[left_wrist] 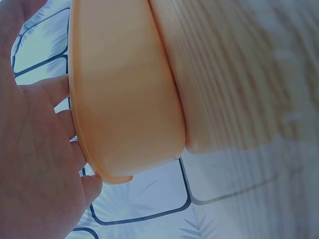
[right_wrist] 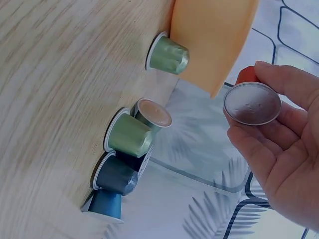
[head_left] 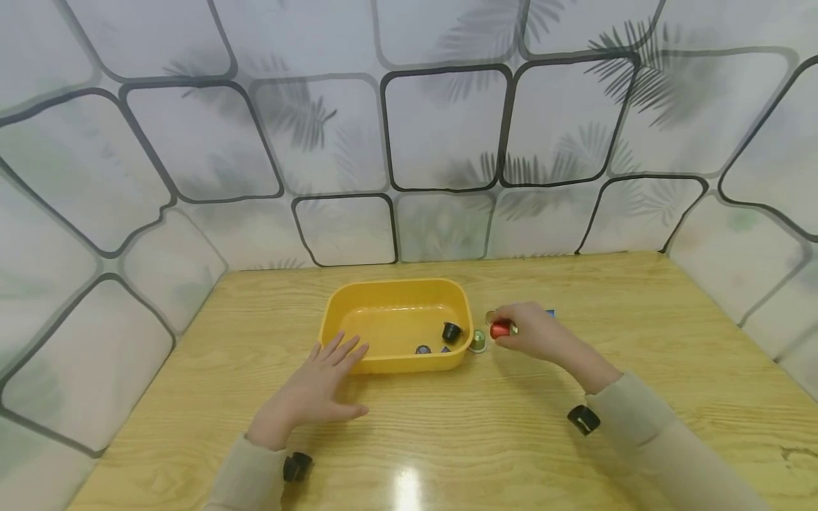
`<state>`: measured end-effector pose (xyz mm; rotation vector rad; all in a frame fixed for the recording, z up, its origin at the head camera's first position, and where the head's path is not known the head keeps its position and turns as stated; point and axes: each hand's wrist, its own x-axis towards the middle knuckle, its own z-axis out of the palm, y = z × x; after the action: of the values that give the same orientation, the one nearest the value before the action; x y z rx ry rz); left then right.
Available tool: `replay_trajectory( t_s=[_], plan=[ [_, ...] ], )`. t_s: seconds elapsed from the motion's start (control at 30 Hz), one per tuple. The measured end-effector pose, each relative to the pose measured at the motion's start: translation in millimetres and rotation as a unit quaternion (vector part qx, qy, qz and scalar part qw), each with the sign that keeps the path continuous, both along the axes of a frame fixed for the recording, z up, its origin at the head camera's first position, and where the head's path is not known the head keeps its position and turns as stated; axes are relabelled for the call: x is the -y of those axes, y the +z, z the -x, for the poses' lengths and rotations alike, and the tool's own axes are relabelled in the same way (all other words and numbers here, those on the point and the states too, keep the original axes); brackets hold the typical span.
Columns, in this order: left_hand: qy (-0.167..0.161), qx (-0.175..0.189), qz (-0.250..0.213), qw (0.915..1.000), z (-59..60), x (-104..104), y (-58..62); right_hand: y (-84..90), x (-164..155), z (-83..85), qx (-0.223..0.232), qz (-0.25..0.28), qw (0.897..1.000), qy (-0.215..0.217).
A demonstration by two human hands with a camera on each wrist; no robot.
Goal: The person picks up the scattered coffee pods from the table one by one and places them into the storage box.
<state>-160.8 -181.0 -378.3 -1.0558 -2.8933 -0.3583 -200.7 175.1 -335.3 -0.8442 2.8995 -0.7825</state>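
Note:
A yellow plastic tub (head_left: pixel 396 294) stands on the wooden table (head_left: pixel 447 440) and holds a black coffee capsule (head_left: pixel 451 331) and two darker ones. My left hand (head_left: pixel 326 380) lies flat with spread fingers against the tub's near left wall (left_wrist: pixel 124 99). My right hand (head_left: pixel 533 332) pinches a red capsule (head_left: pixel 501 328) just right of the tub; its foil lid (right_wrist: pixel 252 103) faces the wrist camera. A green capsule (head_left: pixel 478 341) (right_wrist: pixel 168 54) stands against the tub's right wall. Several more capsules, green (right_wrist: pixel 128 135), brown-topped (right_wrist: pixel 152 112), grey (right_wrist: pixel 113 175) and blue (right_wrist: pixel 104 204), cluster on the table behind my right hand.
Patterned white panels (head_left: pixel 441 128) wall in the table at the back and both sides. Bare wood stretches in front of the tub and to the right of my right arm.

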Motion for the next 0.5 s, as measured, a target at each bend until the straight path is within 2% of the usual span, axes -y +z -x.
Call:
replay_trajectory(
  t_s=[0.27, 0.5],
  plan=[
    [0.003, 0.007, -0.003, 1.0000, -1.1, 1, 0.0, -5.6, 8, -0.7, -0.046, 0.035, 0.998, -0.023],
    [0.004, 0.008, -0.003, 1.0000, -1.5, 0, -0.2, -8.4, 18, -2.6, -0.078, 0.124, 0.988, -0.036]
  ],
)
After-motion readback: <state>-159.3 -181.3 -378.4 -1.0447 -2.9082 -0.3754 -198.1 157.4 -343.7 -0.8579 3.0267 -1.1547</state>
